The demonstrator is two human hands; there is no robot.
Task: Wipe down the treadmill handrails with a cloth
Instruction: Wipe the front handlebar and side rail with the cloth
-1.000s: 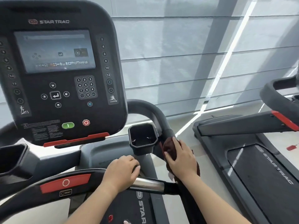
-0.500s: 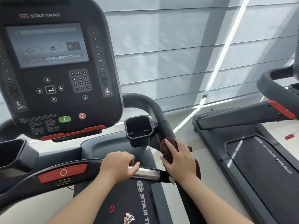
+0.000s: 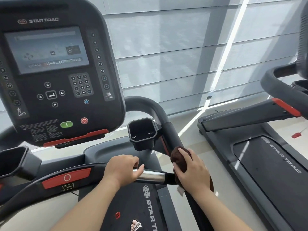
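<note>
Now the brown cloth [image 3: 179,160] is held around the right handrail [image 3: 171,132], at 4 o'clock from the cup holder [image 3: 142,132], by the curled fingers of the right hand [image 3: 191,170]. At 9 o'clock, the chrome crossbar [image 3: 153,176] is gripped by the left hand [image 3: 122,170].

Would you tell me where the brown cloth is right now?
Head view, right of centre: the right hand holds the cloth against the right handrail, below the cup holder.

Soft daylight comes through the pale blinds [image 3: 166,55], one bright slit streaking across the floor [image 3: 200,147]. The screen [image 3: 46,49] looks washed with glare, the chrome handrail [image 3: 153,176] glints, and straight lines bow at the edges.
</note>
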